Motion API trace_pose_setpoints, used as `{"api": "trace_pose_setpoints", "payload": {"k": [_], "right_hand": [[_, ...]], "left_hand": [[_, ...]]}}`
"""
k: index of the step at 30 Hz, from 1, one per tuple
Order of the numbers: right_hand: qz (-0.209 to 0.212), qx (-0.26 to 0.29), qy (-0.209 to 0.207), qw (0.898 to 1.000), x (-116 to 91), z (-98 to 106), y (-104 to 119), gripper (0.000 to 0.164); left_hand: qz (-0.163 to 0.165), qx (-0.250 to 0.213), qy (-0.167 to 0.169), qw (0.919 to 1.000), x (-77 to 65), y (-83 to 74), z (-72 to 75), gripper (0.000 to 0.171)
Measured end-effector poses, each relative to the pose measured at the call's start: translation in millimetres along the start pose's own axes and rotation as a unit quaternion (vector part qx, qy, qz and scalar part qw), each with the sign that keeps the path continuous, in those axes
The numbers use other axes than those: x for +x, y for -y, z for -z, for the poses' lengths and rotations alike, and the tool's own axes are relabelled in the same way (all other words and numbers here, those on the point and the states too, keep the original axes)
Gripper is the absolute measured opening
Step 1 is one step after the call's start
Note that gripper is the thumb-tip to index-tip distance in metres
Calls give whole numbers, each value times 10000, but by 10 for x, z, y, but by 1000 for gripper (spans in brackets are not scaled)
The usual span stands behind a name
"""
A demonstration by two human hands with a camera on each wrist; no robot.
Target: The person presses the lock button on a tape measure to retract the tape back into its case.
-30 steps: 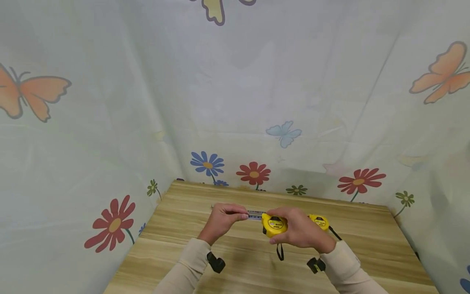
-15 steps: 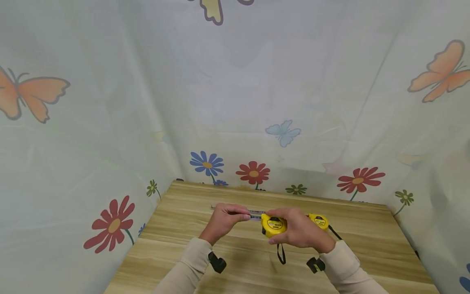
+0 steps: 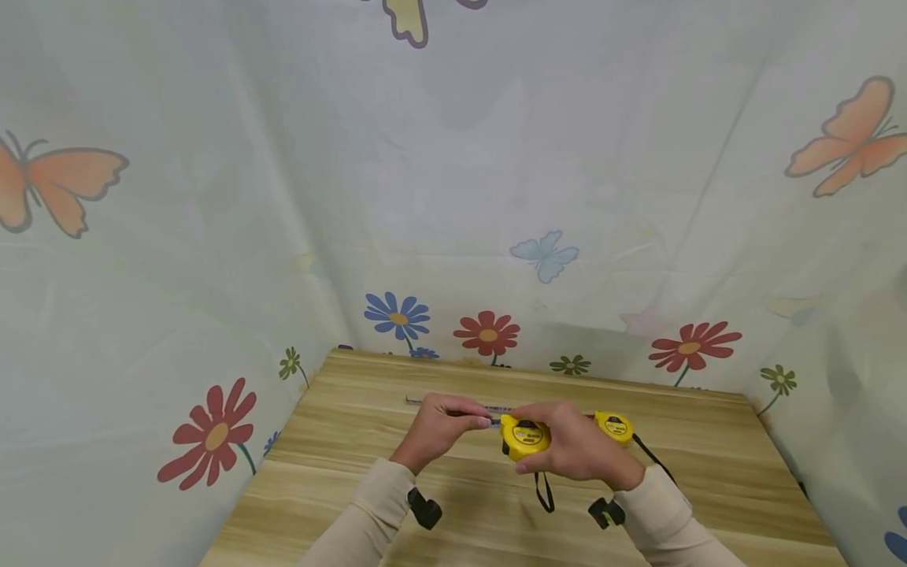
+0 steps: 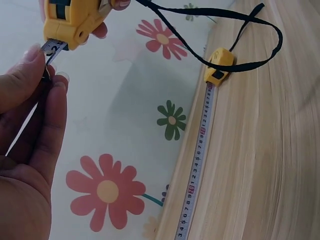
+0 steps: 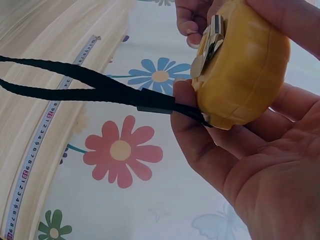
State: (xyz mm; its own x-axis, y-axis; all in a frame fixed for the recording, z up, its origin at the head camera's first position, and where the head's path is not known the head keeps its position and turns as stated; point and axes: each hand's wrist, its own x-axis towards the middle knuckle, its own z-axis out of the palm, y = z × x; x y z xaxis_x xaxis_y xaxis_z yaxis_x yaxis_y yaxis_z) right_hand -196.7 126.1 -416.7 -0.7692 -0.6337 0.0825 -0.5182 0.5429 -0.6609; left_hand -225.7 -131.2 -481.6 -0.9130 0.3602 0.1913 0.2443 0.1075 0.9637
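Note:
My right hand (image 3: 577,441) grips a yellow tape measure (image 3: 523,439) above the table, fingers and thumb round its case. A short stretch of its blade (image 4: 55,47) sticks out to the left, and my left hand (image 3: 442,425) pinches the blade's end between thumb and fingers. From the case hangs a black wrist strap (image 5: 115,90), and a metal belt clip (image 5: 212,42) shows in the right wrist view. Behind the hands a second yellow tape measure (image 3: 615,427) lies on the table, its long blade (image 4: 197,155) drawn out leftward, partly hidden by both hands in the head view.
The wood-grain table (image 3: 496,512) meets a pale curtain (image 3: 453,197) printed with flowers and butterflies at the back and sides. A black strap (image 3: 653,457) trails from the second tape measure. Small black devices (image 3: 425,508) sit on both wrists.
My left hand has moved slightly right, toward the held case, and less blade shows between the hands. The right hand has barely shifted. The second tape measure lies as before.

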Motion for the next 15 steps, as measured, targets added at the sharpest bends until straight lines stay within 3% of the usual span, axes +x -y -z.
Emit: {"api": "trace_pose_setpoints", "payload": {"k": [6, 10, 15], "right_hand": [[22, -69, 94, 9999, 23, -40, 35, 69], [-3, 13, 292, 9996, 29, -77, 30, 66], [21, 194, 334, 9993, 23, -138, -7, 64]], "left_hand": [[-80, 47, 257, 9996, -17, 21, -20, 20], [77, -89, 438, 9990, -61, 16, -32, 21], [307, -368, 893, 9948, -150, 12, -78, 39]]}}
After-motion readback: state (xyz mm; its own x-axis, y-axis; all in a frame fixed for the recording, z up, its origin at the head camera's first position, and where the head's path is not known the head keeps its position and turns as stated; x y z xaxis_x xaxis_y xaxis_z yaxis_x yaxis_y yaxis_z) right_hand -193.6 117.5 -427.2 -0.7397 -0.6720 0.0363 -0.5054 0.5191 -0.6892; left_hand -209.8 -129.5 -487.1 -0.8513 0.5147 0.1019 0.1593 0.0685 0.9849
